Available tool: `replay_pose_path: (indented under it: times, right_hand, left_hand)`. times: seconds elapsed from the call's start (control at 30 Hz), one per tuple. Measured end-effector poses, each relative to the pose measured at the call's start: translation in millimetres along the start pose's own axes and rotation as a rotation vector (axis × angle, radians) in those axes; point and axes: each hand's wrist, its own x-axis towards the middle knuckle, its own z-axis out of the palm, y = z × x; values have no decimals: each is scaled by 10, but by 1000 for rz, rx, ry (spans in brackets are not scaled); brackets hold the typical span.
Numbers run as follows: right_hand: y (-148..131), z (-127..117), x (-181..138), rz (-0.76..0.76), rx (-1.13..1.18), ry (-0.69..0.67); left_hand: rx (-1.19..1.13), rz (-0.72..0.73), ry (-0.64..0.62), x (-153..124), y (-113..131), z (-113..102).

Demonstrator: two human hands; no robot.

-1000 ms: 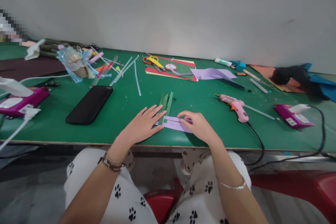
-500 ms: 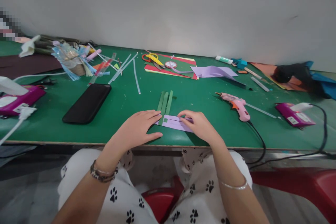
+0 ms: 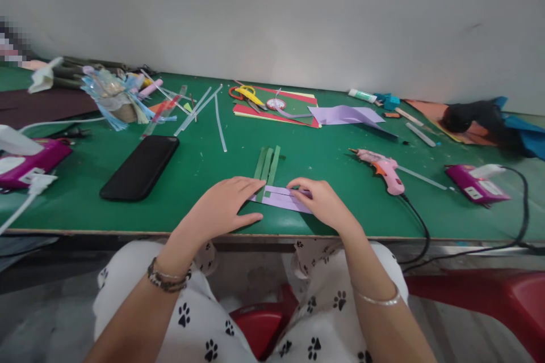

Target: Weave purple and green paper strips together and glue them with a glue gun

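Note:
A small weave of purple paper strips (image 3: 284, 201) and green paper strips (image 3: 268, 164) lies flat near the table's front edge. The green strips cross the purple ones at the left and stick out beyond them. My left hand (image 3: 225, 204) rests open, its fingertips on the left end of the weave and the thumb stretched out apart. At the right end, my right hand (image 3: 321, 201) has thumb and fingers closed on a purple strip. Its fingers hide that end of the strips.
A black phone (image 3: 140, 168) lies to the left, a pink glue gun (image 3: 383, 169) to the right with its cord over the edge. Farther back are scissors (image 3: 247, 95), coloured paper sheets (image 3: 293, 93), a purple sheet (image 3: 340, 115) and clear glue sticks (image 3: 198, 109). Purple power strips (image 3: 474, 186) stand at both sides.
My left fingertips have shifted slightly to the right over the green strips. My right hand stays almost still at the purple strip.

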Motion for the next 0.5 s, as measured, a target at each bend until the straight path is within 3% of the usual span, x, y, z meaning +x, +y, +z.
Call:
replay_pose_path:
  times: [0.5]
  right_hand:
    - [6,7,0,-21,4,10]
  left_hand:
    - [57,-16,4,16,-33,55]
